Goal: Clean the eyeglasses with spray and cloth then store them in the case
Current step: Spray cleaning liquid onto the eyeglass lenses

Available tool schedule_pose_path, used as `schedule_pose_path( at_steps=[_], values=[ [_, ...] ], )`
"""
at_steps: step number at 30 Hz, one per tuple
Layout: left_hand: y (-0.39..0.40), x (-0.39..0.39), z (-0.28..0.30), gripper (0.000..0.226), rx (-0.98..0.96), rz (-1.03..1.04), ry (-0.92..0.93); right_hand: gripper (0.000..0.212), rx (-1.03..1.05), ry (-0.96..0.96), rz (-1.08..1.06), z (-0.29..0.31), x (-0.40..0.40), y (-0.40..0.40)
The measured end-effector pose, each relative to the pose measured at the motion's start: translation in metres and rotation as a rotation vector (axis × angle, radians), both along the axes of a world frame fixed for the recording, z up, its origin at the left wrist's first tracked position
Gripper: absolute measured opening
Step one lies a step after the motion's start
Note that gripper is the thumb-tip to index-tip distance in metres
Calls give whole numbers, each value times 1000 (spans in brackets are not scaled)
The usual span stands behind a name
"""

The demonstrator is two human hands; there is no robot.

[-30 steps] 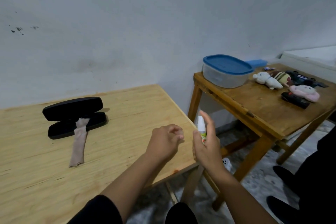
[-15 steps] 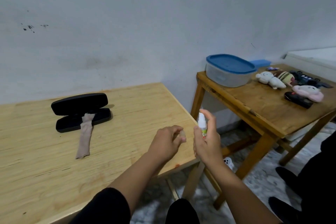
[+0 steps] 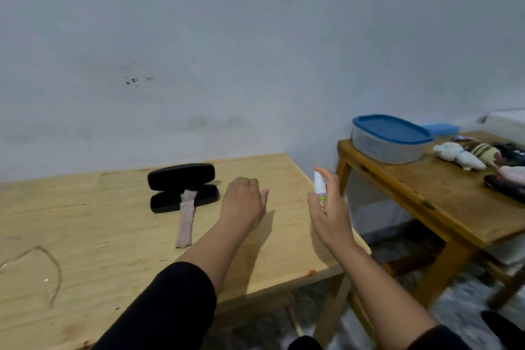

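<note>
Lying at the far left edge of the view, the eyeglasses point(image 3: 31, 273) rest on the light wooden table point(image 3: 113, 250), only part of a thin frame and lens showing, well apart from both hands. The spray bottle point(image 3: 320, 189) stands upright in the right hand point(image 3: 331, 213), fingers wrapped round it and one finger over the nozzle; it hangs above the table's right-hand edge, aimed away from the glasses. The left hand point(image 3: 244, 203) hovers over the table between bottle and case, fingers loosely curled, holding nothing that I can see.

The black case point(image 3: 183, 187) sits open near the wall, and the cloth point(image 3: 186, 220) trails from its lower half down onto the table toward the person.

By my reading the task is barely begun: the spray is in hand, but the glasses look untouched, the cloth is unused, and the case holds no glasses. Spraying, wiping and storing all remain.

There is bare table between the hands and the glasses, so a leftward reach looks unobstructed. The right hand is close to the table's corner, with a gap to the darker side table point(image 3: 426, 193) beyond; anything set down there could slip off.
</note>
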State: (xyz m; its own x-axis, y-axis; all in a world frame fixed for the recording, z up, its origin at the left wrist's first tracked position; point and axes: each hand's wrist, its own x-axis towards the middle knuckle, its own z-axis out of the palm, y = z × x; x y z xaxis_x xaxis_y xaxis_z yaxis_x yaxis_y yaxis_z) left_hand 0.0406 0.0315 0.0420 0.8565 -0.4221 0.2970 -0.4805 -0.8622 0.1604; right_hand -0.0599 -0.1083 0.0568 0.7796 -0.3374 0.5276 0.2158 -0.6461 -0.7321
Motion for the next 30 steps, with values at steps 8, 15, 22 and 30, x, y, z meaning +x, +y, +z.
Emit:
schedule_pose_path(
  at_steps=[8, 15, 22, 30],
  values=[
    [91, 20, 40, 44, 28, 169, -80, 41, -18, -103, 135, 17, 44, 75],
    [193, -2, 62, 41, -39, 318, -149, 41, 31, -98, 367, 25, 72, 166],
    [311, -50, 50, 42, -35, 593, -102, 40, 17, -68, 589, 10, 80, 258],
    [418, -116, 8, 35, -170, 720, -28, 42, -8, -12, 741, -10, 65, 327]
  ],
)
